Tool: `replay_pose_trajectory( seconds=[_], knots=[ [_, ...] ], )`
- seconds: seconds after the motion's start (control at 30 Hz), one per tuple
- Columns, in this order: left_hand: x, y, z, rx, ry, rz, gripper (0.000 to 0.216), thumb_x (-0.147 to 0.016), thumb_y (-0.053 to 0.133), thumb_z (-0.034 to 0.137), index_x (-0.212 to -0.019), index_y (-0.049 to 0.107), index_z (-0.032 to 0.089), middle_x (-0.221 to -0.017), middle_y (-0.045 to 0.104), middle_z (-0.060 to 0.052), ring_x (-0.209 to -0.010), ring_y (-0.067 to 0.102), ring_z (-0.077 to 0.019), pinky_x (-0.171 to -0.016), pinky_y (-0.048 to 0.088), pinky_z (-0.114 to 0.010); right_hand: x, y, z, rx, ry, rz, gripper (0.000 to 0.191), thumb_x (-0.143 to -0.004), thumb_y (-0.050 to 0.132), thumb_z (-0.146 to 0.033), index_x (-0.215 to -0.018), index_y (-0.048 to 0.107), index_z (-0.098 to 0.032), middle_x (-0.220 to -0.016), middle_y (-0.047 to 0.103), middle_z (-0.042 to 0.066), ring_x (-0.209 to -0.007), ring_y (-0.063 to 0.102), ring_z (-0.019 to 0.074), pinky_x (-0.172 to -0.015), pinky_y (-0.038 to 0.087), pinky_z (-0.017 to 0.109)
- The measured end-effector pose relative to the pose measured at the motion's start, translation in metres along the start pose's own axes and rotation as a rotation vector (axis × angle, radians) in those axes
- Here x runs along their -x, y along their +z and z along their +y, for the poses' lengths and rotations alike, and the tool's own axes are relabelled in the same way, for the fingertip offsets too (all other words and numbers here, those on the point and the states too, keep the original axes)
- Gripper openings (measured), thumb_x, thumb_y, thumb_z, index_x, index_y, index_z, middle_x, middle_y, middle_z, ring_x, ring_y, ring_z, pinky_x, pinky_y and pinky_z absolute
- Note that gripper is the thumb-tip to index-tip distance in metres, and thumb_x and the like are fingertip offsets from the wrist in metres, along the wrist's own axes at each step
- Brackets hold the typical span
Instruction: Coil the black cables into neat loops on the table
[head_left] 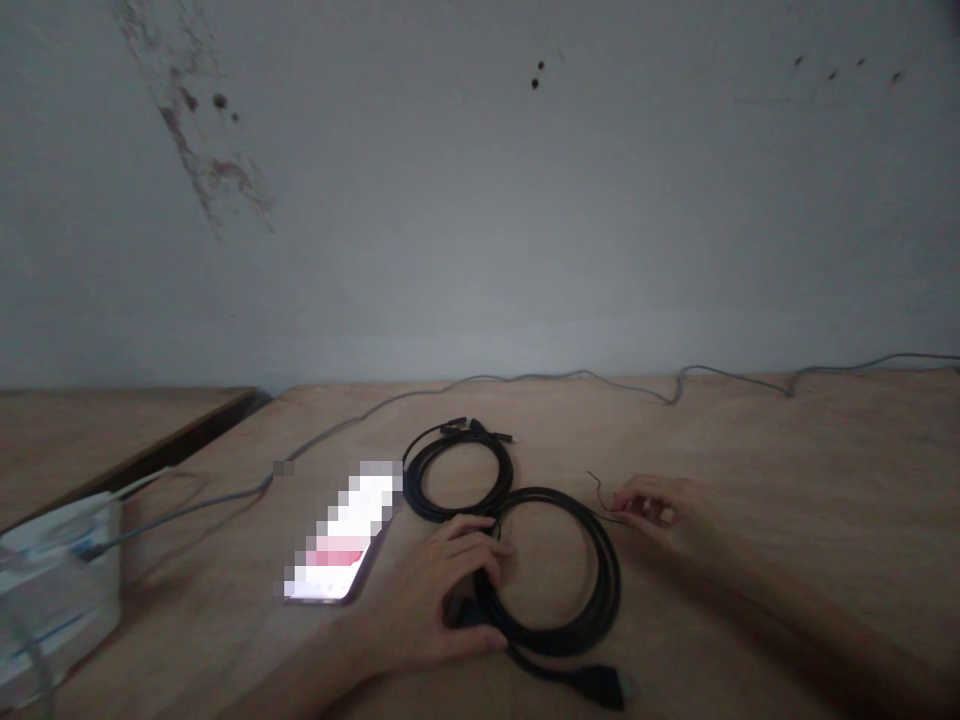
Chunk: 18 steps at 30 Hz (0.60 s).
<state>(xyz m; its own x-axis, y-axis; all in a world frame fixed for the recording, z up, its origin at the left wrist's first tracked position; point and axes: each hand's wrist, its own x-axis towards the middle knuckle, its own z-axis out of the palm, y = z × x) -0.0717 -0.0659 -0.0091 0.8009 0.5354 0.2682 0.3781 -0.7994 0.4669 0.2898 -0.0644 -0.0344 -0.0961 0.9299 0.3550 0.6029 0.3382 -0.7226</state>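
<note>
Near the front of the table lies a large coil of black cable (611,590), with a chunky plug (600,688) at its near end. My left hand (442,590) curls over the coil's left side, fingers on top and thumb below, holding it. To the right of the coil, my right hand (660,510) is closed in a pinch on a thin, bent dark wire (598,492) that looks like a twist tie. Behind the front coil, a smaller coil of black cable (416,490) rests flat, its connectors (476,428) lying along the far rim.
Left of the coils lies a phone (352,535) with a lit, pixelated screen. A white plastic bag or package (75,600) stands at the left edge. A grey cord (330,430) runs across the wooden table (787,470) along the wall. A dark gap separates another tabletop (90,425).
</note>
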Motion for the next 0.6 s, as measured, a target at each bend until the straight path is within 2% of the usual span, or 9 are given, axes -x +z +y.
replay_pose_trajectory(
  seconds=[0.1, 0.37, 0.47, 0.6],
  knots=[
    [-0.001, -0.001, 0.002, -0.008, 0.003, 0.008, 0.041, -0.082, 0.082, 0.053, -0.105, 0.065, 0.024, -0.130, 0.069, -0.010, -0.131, 0.054, -0.0340, -0.111, 0.046, -0.049, 0.000, 0.001, 0.003, 0.030, 0.007, -0.024, 0.020, -0.087, 0.068, -0.043, -0.079, 0.078, -0.028, -0.063, 0.072, 0.002, -0.051, 0.060, 0.0188, -0.050, 0.048, 0.030],
    [-0.003, -0.003, 0.005, -0.009, -0.003, 0.000, 0.038, -0.080, 0.084, 0.048, -0.104, 0.066, 0.024, -0.128, 0.069, -0.009, -0.127, 0.055, -0.0329, -0.109, 0.047, -0.046, -0.002, -0.011, 0.004, 0.143, -0.081, -0.076, 0.021, -0.091, 0.065, -0.042, -0.084, 0.081, -0.030, -0.070, 0.072, 0.005, -0.059, 0.061, 0.0222, -0.056, 0.049, 0.034],
    [-0.002, -0.001, 0.003, -0.019, -0.005, 0.007, 0.038, -0.081, 0.084, 0.048, -0.104, 0.065, 0.024, -0.129, 0.068, -0.009, -0.129, 0.054, -0.0333, -0.110, 0.047, -0.046, -0.001, -0.012, 0.005, 0.075, -0.008, -0.067, 0.024, -0.091, 0.066, -0.045, -0.087, 0.081, -0.027, -0.071, 0.074, 0.005, -0.060, 0.063, 0.0213, -0.055, 0.049, 0.033],
    [-0.002, -0.001, 0.002, -0.006, -0.008, 0.004, 0.040, -0.081, 0.083, 0.051, -0.104, 0.065, 0.024, -0.129, 0.068, -0.010, -0.128, 0.054, -0.0337, -0.110, 0.046, -0.048, 0.000, -0.011, 0.009, -0.116, 0.196, -0.044, 0.029, -0.086, 0.071, -0.050, -0.087, 0.079, -0.022, -0.081, 0.079, 0.007, -0.066, 0.070, 0.0223, -0.056, 0.050, 0.032]
  ],
)
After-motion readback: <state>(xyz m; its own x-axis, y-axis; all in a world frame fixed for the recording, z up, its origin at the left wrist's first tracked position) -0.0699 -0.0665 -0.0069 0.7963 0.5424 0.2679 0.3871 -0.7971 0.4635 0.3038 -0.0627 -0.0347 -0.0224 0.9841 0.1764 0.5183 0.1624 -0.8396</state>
